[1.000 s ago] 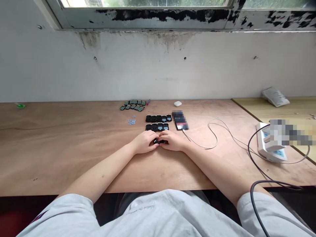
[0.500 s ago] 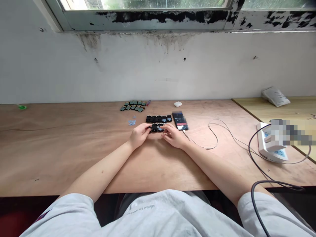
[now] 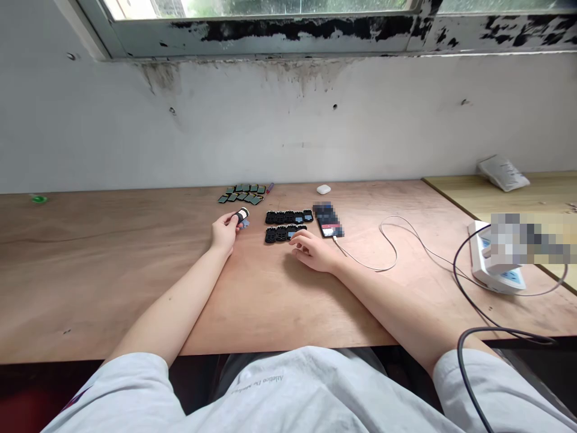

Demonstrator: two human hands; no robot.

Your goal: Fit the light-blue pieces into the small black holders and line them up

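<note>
My left hand (image 3: 224, 233) is closed on a small black piece with a pale face (image 3: 242, 214), held over the loose light-blue bits (image 3: 245, 224), which it partly covers. My right hand (image 3: 313, 249) rests on the table with its fingers loosely bent and apart. Its fingertips are at the right end of the front row of black plastic frames (image 3: 276, 234) and hide part of it; whether they touch it I cannot tell. Behind lies a second row of black frames (image 3: 280, 218), with light-blue inserts in its right-hand ones.
Several grey-green square modules (image 3: 243, 196) lie at the back beside a small purple-handled tool (image 3: 270, 188). A phone (image 3: 328, 220) on a white cable (image 3: 397, 240) lies right of the frames, near a white case (image 3: 323, 189). A power strip (image 3: 498, 276) stands far right.
My left hand has left the front row of frames and moved left to the light-blue bits, now holding the black piece with the pale face. My right hand has stayed nearly in place.
</note>
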